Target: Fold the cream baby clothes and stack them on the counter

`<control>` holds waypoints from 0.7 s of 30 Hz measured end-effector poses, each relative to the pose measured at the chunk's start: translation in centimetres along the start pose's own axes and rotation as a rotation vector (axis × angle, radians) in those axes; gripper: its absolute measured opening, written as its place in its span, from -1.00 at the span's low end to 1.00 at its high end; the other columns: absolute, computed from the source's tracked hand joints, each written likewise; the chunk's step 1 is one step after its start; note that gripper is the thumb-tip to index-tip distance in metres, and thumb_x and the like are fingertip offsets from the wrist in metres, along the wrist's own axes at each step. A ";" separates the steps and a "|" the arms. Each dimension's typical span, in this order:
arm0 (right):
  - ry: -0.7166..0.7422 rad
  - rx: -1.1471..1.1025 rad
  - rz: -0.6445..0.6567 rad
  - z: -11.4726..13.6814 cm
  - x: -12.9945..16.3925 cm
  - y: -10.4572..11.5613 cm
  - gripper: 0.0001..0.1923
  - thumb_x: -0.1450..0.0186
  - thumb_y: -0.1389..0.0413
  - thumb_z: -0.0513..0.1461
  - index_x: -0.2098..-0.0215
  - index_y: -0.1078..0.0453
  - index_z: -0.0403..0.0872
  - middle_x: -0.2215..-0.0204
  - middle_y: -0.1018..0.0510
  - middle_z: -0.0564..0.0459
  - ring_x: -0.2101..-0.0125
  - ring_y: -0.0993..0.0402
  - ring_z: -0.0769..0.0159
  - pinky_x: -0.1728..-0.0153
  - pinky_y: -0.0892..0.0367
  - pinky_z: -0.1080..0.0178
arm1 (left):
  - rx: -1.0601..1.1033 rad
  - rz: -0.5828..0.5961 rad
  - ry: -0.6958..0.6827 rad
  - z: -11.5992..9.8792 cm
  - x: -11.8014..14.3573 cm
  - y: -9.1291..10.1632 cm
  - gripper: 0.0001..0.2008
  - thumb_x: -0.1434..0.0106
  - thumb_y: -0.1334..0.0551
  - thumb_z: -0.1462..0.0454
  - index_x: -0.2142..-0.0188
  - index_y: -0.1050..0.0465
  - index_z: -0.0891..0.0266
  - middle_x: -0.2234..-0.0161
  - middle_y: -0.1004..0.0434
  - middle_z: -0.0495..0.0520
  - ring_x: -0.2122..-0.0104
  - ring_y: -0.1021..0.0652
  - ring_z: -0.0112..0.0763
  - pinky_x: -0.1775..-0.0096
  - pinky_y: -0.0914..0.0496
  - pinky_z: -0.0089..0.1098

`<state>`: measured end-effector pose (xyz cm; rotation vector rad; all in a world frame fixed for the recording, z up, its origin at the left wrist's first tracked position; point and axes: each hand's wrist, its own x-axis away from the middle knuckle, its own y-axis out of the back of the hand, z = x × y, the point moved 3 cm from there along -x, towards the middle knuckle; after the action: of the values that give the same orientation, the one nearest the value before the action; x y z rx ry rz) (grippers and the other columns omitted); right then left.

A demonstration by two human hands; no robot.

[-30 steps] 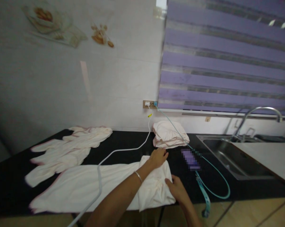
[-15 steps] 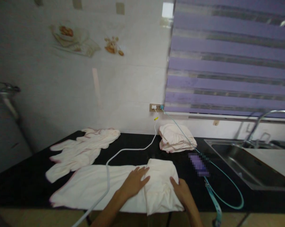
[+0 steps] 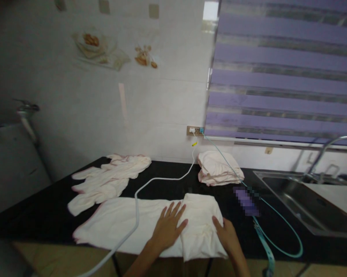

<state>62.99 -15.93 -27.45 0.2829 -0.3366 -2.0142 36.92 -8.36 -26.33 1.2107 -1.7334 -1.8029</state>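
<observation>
A long pale pink garment (image 3: 124, 223) lies spread along the front of the black countertop (image 3: 40, 215), its right end folded over into a thicker flap (image 3: 200, 219). My left hand (image 3: 169, 227) lies flat on the cloth at the flap's left edge, fingers spread. My right hand (image 3: 226, 234) rests on the flap's right edge near the counter's front. A white cable (image 3: 138, 200) crosses over the garment.
A second pink garment (image 3: 110, 181) lies at the back left, and a folded one (image 3: 218, 169) sits under the wall socket (image 3: 195, 130). A blurred purple device (image 3: 245, 200) with a teal cable (image 3: 277, 227) lies right. A steel sink (image 3: 303, 204) and tap are at far right.
My left hand came back from the flap's far edge and now lies flat at its left side. The right hand stayed at the right edge. The view shifted left.
</observation>
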 end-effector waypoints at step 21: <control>0.199 0.674 -0.177 14.2 2.6 2.5 -0.67 -0.39 -0.06 -0.07 0.21 -0.58 -0.10 0.14 -0.60 -0.24 0.14 -0.58 0.07 0.25 -0.29 0.24 | 0.121 0.165 -0.033 -12.8 -5.3 -4.7 -0.21 -0.33 -0.19 0.01 -0.47 -0.02 0.12 -0.48 0.08 0.22 -0.44 0.05 0.21 -0.36 0.05 0.23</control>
<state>59.12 -17.70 -13.44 0.9518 -0.8850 -1.9643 51.15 -11.49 -27.45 1.0530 -1.9244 -1.6531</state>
